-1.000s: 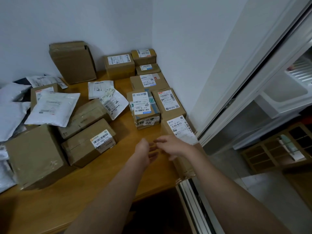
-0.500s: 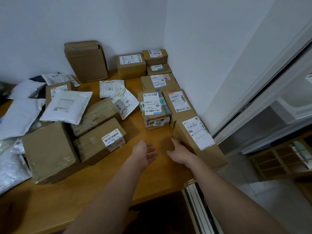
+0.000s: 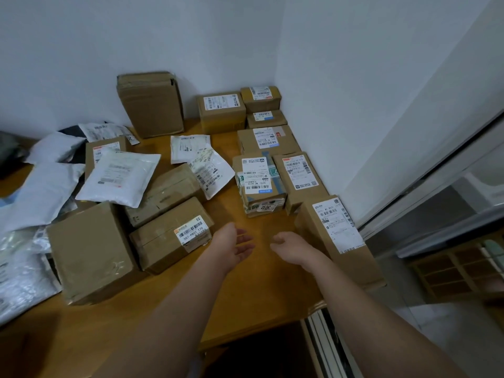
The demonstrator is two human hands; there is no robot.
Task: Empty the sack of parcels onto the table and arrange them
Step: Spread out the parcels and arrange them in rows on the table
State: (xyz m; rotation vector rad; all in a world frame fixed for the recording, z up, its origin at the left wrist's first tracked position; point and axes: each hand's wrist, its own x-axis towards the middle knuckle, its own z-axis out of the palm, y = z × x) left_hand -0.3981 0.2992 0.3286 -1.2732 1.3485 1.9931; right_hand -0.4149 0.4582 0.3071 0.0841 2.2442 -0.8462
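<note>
Head view: both hands, left hand (image 3: 231, 248) and right hand (image 3: 293, 248), hover spread and hold nothing; the long box (image 3: 338, 241) overhangs the desk (image 3: 245, 301) edge and could tip if nudged.

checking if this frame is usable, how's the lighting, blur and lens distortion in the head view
Head view: dim, bluish light; wide-angle bending of the door frame at right; labels sharp mid-frame, as on the 507-P802 box; mailers at the left edge soft and smeared; left hand and right hand only slightly soft; faint shadow on the table beneath them.
</note>
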